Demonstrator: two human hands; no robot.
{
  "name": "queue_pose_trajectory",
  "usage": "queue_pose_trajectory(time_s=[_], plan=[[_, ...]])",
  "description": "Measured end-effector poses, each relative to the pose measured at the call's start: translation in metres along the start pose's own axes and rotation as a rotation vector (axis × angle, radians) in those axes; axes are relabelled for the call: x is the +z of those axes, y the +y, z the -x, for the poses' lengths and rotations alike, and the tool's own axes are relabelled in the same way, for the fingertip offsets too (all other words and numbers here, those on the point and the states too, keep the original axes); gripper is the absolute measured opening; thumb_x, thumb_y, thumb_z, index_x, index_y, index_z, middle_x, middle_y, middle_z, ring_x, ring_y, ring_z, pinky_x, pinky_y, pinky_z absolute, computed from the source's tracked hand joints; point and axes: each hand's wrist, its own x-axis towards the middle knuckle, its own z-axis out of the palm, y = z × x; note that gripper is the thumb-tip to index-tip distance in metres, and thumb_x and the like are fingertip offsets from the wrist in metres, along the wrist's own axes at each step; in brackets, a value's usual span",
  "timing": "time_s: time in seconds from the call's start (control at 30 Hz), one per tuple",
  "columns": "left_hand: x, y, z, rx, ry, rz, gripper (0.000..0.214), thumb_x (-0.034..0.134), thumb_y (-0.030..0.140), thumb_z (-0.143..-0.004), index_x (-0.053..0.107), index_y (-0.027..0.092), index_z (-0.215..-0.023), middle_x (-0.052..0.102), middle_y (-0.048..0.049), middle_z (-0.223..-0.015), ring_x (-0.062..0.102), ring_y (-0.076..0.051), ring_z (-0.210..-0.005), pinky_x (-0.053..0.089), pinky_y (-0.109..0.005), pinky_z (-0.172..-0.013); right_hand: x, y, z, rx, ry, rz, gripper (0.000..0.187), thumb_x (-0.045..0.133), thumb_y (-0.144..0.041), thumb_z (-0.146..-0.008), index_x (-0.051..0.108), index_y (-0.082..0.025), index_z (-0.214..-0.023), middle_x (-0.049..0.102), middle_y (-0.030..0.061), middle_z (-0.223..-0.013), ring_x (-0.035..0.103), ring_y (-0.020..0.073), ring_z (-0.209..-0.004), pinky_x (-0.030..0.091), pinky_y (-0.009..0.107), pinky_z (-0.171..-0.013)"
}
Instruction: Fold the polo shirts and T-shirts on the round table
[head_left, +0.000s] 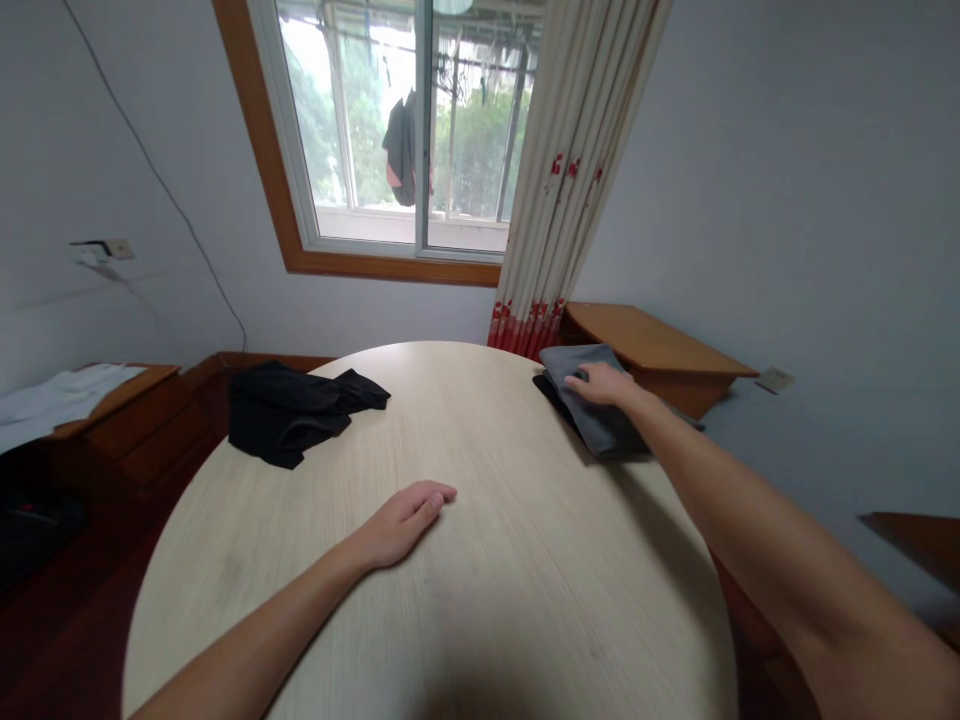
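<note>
Person's body, as seen over the table (pixel 487 620): two arms, two hands.

1. The left forearm: bare along its whole visible length, slim, narrowing evenly to the wrist; lies over the near left part of the table.
2. The left hand (pixel 401 520): bare, long fingers, rounded fingertips; near the middle of the table.
3. The right arm: bare from above the elbow to the wrist, broad at the table's near right edge, narrowing with distance.
4. The right hand (pixel 604 383): bare, knuckles showing; at the table's far right edge.

On the table (pixel 495 580), a garment (pixel 285 412) lies left, a cloth stack (pixel 604 428) right.
</note>
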Motion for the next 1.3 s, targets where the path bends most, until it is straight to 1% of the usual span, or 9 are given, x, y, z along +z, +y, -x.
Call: queue_pose_trajectory(time_s=[0.13, 0.2, 0.37, 0.47, 0.57, 0.8, 0.93, 1.07, 1.3], plan=[[-0.01, 0.004, -0.005, 0.096, 0.097, -0.207, 0.043, 0.047, 0.051, -0.098, 0.072, 0.022, -0.116, 0.067, -0.0118, -0.129, 0.06, -0.028, -0.121, 0.042, -0.042, -0.108, 0.031, -0.061, 0.071, -0.207, -0.018, -0.075, 0.049, 0.052, -0.044, -0.097, 0.06, -0.015, -0.135, 0.049, 0.0209, -0.149, 0.041, 0.0361, -0.14, 0.021, 0.062, -0.117], [-0.03, 0.001, -0.01, 0.098, 0.249, -0.449, 0.038, 0.053, 0.046, -0.094, 0.071, 0.022, -0.117, 0.061, -0.0127, -0.138, 0.053, -0.031, -0.129, 0.035, -0.046, -0.114, 0.042, -0.088, 0.105, -0.291, -0.104, -0.17, 0.051, 0.052, -0.046, -0.097, 0.058, -0.016, -0.138, 0.049, 0.0194, -0.15, 0.042, 0.0344, -0.14, 0.024, 0.058, -0.117], [-0.102, -0.034, -0.019, -0.216, 0.649, -0.946, 0.061, 0.057, 0.037, -0.089, 0.05, 0.016, -0.146, 0.035, -0.02, -0.159, 0.019, -0.043, -0.149, 0.01, -0.065, -0.118, 0.059, -0.127, 0.151, -0.294, -0.384, -0.229, 0.062, 0.063, -0.05, -0.089, 0.054, -0.019, -0.142, 0.039, 0.0196, -0.157, 0.036, 0.0368, -0.145, 0.035, 0.054, -0.112], [-0.133, -0.057, -0.013, -0.502, 0.671, -0.97, 0.066, 0.05, 0.048, -0.092, 0.046, 0.013, -0.149, 0.042, -0.0268, -0.152, 0.033, -0.047, -0.139, 0.027, -0.067, -0.108, 0.064, -0.133, 0.158, -0.244, -0.322, -0.241, 0.057, 0.058, -0.047, -0.093, 0.054, -0.019, -0.142, 0.038, 0.0194, -0.158, 0.035, 0.0362, -0.145, 0.035, 0.058, -0.111], [-0.144, -0.066, -0.007, -0.583, 0.581, -0.975, 0.056, 0.04, 0.047, -0.096, 0.057, 0.014, -0.138, 0.054, -0.0262, -0.136, 0.048, -0.044, -0.123, 0.042, -0.058, -0.096, 0.073, -0.135, 0.162, -0.2, -0.2, -0.275, 0.049, 0.049, -0.045, -0.099, 0.054, -0.021, -0.141, 0.041, 0.0171, -0.157, 0.034, 0.0339, -0.146, 0.028, 0.062, -0.114], [-0.09, -0.027, -0.012, -0.214, 0.366, -0.796, 0.027, 0.054, 0.034, -0.09, 0.073, 0.021, -0.104, 0.067, -0.0149, -0.119, 0.059, -0.035, -0.11, 0.046, -0.045, -0.095, 0.091, -0.131, 0.159, -0.261, -0.134, -0.366, 0.049, 0.05, -0.042, -0.098, 0.053, -0.021, -0.142, 0.044, 0.0157, -0.155, 0.035, 0.0306, -0.145, 0.023, 0.056, -0.118], [-0.039, 0.007, -0.008, 0.116, -0.029, -0.444, 0.015, 0.069, 0.031, -0.081, 0.075, 0.025, -0.094, 0.073, -0.0067, -0.11, 0.065, -0.028, -0.105, 0.048, -0.038, -0.096, 0.101, -0.119, 0.152, -0.337, -0.02, -0.621, 0.059, 0.057, -0.034, -0.093, 0.046, -0.017, -0.149, 0.049, 0.0159, -0.151, 0.046, 0.0254, -0.139, 0.03, 0.046, -0.118], [-0.019, 0.022, 0.0, 0.211, -0.338, -0.203, 0.02, 0.079, 0.03, -0.073, 0.078, 0.026, -0.093, 0.073, -0.006, -0.118, 0.066, -0.026, -0.111, 0.047, -0.037, -0.101, 0.105, -0.107, 0.151, -0.351, 0.013, -0.853, 0.059, 0.057, -0.026, -0.089, 0.048, -0.018, -0.147, 0.055, 0.0142, -0.146, 0.053, 0.0215, -0.133, 0.039, 0.04, -0.114], [-0.017, 0.019, 0.002, 0.126, -0.017, -0.224, 0.035, 0.078, 0.038, -0.075, 0.076, 0.024, -0.107, 0.074, -0.0079, -0.113, 0.067, -0.029, -0.106, 0.048, -0.04, -0.098, 0.091, -0.11, 0.159, -0.343, -0.074, -1.034, 0.045, 0.054, -0.041, -0.096, 0.061, -0.015, -0.132, 0.072, 0.0128, -0.115, 0.067, 0.0211, -0.103, 0.052, 0.039, -0.096]])
